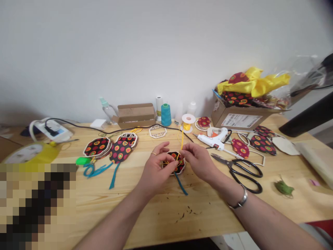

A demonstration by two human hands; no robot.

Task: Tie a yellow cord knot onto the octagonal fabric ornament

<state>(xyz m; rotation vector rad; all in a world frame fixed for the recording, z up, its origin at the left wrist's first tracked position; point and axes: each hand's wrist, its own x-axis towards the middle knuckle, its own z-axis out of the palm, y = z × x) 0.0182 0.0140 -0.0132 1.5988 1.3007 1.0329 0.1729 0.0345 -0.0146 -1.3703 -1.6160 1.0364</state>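
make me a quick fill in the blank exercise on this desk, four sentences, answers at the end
1. The cord at the right hand is coloured ____.
2. On one finger, the left hand wears a ____.
3. A silver bracelet circles the ____ wrist.
4. The scissors lie open on the table, and their handles are coloured ____.

Missing words: yellow; ring; right; black.

PASS: tabletop left of left hand | BLOCKED RIGHT: scissors, glue gun | AHEAD: spool
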